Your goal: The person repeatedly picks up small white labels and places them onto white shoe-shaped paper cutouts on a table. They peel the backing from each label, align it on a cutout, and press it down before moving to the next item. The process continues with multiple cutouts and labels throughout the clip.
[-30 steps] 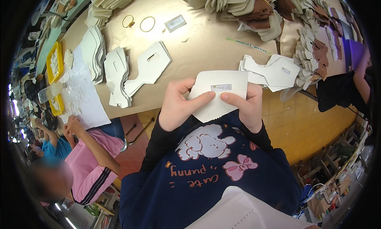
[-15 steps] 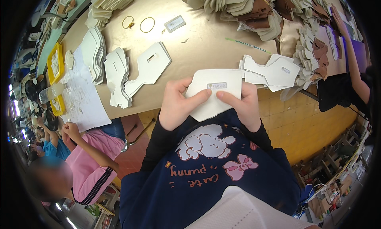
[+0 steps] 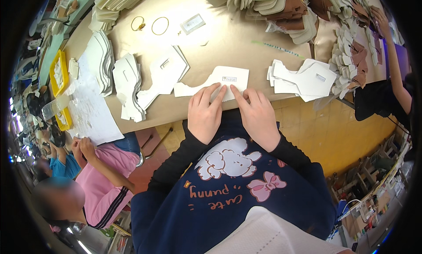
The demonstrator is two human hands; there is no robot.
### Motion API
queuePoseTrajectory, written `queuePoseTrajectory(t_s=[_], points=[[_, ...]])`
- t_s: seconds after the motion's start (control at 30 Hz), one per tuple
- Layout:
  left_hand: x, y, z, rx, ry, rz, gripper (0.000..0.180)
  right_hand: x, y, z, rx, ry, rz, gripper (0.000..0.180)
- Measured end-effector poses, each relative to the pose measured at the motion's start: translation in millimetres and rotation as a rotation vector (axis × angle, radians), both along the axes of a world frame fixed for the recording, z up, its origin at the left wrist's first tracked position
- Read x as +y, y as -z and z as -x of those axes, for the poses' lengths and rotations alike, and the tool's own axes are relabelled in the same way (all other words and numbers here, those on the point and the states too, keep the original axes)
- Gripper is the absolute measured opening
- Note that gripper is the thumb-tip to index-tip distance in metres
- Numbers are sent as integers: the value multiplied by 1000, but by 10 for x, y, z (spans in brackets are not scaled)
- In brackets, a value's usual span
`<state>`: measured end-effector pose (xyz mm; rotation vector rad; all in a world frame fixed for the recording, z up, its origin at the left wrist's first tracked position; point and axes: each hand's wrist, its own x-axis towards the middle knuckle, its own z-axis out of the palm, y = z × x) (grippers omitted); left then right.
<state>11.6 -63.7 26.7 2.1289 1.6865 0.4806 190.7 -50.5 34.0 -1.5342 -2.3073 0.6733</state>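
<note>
A white cut shoe-upper piece (image 3: 237,75) lies flat at the table's near edge, with a small grey label set in its window. My left hand (image 3: 205,112) rests fingertips on its lower part, just left of the label. From the other side, my right hand (image 3: 256,113) presses its index fingertip just below the label. Both hands have their fingers stretched out and grip nothing. Left of the piece lie white pieces with open slots (image 3: 169,68) and a fanned stack of white pieces (image 3: 128,84). To the right is a pile of white pieces (image 3: 307,80), its top one labelled.
Two yellowish rings (image 3: 160,26) and a small rectangular label plate (image 3: 192,24) lie farther back on the table (image 3: 228,38). Bundles of beige and brown pieces (image 3: 290,12) fill the back right. A co-worker in pink (image 3: 107,175) sits at left, near yellow trays (image 3: 60,73).
The white piece, held up in both hands before, now lies flat on the table. My hands have opened out from their grip and rest fingertips on it.
</note>
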Motion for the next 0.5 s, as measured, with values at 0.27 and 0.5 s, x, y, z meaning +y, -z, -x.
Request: queuePoseTrajectory(t_s=[0.27,0.5], points=[[3,-17,-151,127,-57,7,53,17,7,80,-134,-2,4,59],[58,-88,-151,194,-1,61,54,18,-49,216,-297,-45,-45,57]])
